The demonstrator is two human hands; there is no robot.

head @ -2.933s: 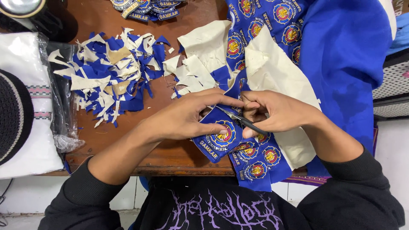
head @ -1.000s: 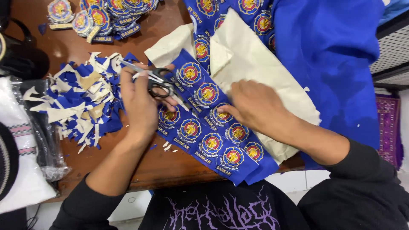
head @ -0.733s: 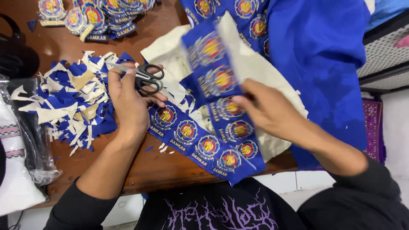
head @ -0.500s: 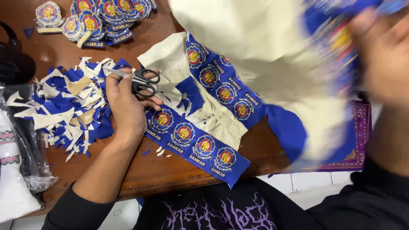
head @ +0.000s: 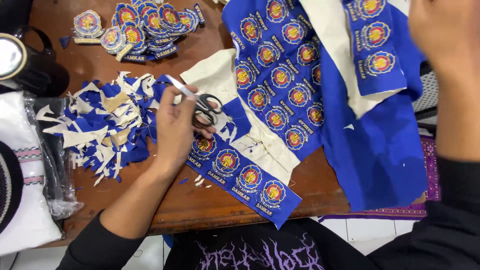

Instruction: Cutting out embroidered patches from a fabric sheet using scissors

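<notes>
1. Your left hand (head: 175, 127) sits near the middle of the wooden table (head: 200, 205), fingers curled round a pair of black-handled scissors (head: 197, 102). The blades point to about 10 o'clock, towards the scrap pile.
2. Your right hand (head: 445, 35) is raised at the 2 o'clock corner of the view, blurred. It seems to be lifting the big blue cloth (head: 375, 150), but you cannot tell how tightly it is closed.
3. The blue cloth carries rows of round embroidered badges (head: 280, 75) and shows its cream backing (head: 335, 45) where it folds over. It hangs from your right hand and drapes across the table's 3 o'clock side.
4. A cut strip of badges (head: 240, 180) lies flat just at 5 o'clock of your left hand, running diagonally towards the table's near edge; your fingers rest on its upper end.
5. A pile of blue and cream offcuts (head: 105, 122) lies at 9 o'clock of your left hand, just beside it.
6. A stack of finished cut-out badges (head: 140, 27) sits at 11 o'clock, well apart from both hands.
7. A clear plastic bag (head: 52, 165) lies at the table's 9 o'clock edge.
</notes>
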